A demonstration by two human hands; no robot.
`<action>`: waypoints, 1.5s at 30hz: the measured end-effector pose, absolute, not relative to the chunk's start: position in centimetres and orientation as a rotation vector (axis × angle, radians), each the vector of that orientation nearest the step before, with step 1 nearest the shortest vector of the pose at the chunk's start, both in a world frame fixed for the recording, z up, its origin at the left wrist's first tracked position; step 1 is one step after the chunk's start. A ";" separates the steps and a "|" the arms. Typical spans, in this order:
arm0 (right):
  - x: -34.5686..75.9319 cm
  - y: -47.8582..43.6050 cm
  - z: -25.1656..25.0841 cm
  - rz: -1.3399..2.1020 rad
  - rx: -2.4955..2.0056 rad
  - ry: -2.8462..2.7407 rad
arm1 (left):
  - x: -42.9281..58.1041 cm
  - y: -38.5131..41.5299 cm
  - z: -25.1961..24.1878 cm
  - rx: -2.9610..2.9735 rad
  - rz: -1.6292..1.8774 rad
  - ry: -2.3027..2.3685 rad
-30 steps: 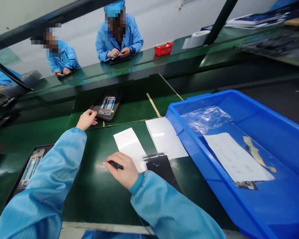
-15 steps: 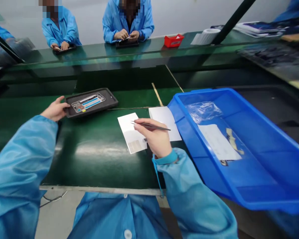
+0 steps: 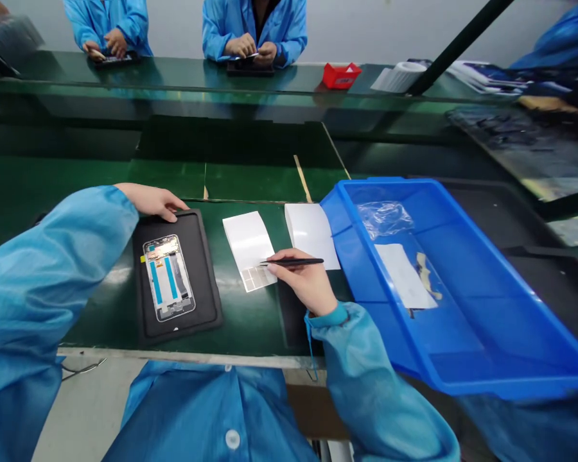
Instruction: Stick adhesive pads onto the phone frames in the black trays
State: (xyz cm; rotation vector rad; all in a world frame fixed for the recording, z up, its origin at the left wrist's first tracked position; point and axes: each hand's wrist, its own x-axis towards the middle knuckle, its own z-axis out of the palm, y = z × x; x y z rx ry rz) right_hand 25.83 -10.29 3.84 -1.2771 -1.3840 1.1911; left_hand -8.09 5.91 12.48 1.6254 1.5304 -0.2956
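Observation:
My left hand (image 3: 155, 201) grips the far edge of a black tray (image 3: 207, 289), the thumb over its rim. In the tray lies a phone frame (image 3: 169, 279) with blue strips and a small yellow tab. My right hand (image 3: 311, 282) is closed around dark tweezers (image 3: 296, 261), which point left. Their tips are over the lower part of a white sticker sheet (image 3: 247, 240) with pale squares; I cannot tell whether they touch it. A second white sheet (image 3: 313, 234) lies just behind my right hand, beside the blue bin.
A big blue bin (image 3: 472, 273) on the right holds clear plastic film (image 3: 385, 218), a white paper (image 3: 404, 276) and a beige strip. Across the glossy green bench, two people in blue coats work near a red box (image 3: 341, 76). A dark post (image 3: 462, 48) slants at upper right.
My left hand has brought the tray nearer and turned it so it lies lengthwise before me. The tweezers in my right hand have come down toward the sticker sheet's squares.

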 end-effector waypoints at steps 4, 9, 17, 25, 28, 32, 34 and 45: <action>26.7 -9.9 3.3 1.107 -1.298 -1.444 | -2.4 2.8 9.9 2.389 -0.075 1.545; 27.0 -9.8 2.7 1.033 -1.301 -1.501 | 5.6 -4.0 6.9 2.833 0.054 1.057; 27.4 -9.6 1.0 0.976 -1.306 -1.577 | 5.7 -4.1 4.2 2.837 -0.013 0.917; 27.5 -9.5 0.8 0.940 -1.336 -1.613 | 5.7 -4.1 4.4 2.788 0.001 0.920; 27.5 -9.5 0.8 0.947 -1.345 -1.613 | 5.7 -4.1 4.2 2.783 0.026 0.920; 27.7 -9.6 0.7 0.971 -1.346 -1.604 | 5.7 -4.0 4.0 2.773 0.038 0.918; 27.7 -9.6 0.6 0.963 -1.355 -1.592 | 5.7 -4.0 4.0 2.765 0.038 0.926; 27.5 -9.6 0.6 0.914 -1.378 -1.599 | 5.7 -3.9 4.0 2.791 0.033 0.918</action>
